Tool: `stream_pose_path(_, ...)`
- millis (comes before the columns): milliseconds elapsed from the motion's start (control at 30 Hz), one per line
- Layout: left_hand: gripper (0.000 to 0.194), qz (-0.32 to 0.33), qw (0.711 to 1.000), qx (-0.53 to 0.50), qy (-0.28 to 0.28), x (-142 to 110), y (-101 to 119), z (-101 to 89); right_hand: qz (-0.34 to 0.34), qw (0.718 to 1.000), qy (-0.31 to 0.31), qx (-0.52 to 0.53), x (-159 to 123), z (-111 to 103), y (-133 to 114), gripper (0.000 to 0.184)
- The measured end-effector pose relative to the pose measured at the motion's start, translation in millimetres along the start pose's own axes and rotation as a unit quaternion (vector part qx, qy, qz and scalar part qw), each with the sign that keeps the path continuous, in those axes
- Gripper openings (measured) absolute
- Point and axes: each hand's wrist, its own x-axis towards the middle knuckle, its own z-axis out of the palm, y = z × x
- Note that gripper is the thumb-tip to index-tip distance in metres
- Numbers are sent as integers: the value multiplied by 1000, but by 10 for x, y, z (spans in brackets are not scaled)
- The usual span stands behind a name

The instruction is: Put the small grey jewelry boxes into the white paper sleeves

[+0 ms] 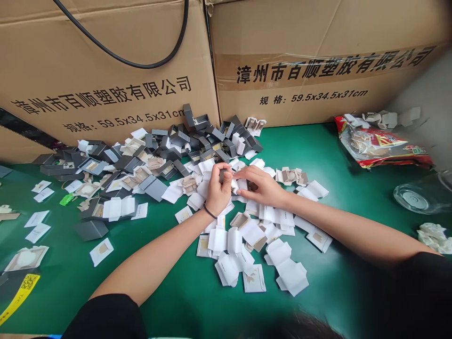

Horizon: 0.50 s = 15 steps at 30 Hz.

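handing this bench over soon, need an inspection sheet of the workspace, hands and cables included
surface: green tabletop, mostly covered at middle and left
job's things: dark boxes heaped at the back, left of middle; white card pieces strewn around the hands
clutter: red packet, clear cup and crumpled paper at right; yellow strip at near left
hands: left hand grips a small dark item, partly hidden; right hand close beside it
cables: black cable looping before a carton
surroundings: two cardboard cartons behind

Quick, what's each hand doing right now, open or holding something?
Left hand: closed around a small dark item.
Right hand: close beside it; whether gripping anything cannot be told.
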Motion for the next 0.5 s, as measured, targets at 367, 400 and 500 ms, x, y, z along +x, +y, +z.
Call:
stream_pose_path(367,45,15,1000,6,-13,-1,-25,0,23,1000,-3,10,22,14,-34,29)
stream_pose_path(400,44,14,1000,5,-12,3,-29,1,16,1000,-2,7,22,11,-28,27)
stream_pose_path(500,44,8,1000,1,-13,10,-44,5,-4,1000,-11,-4,24,6,3,22)
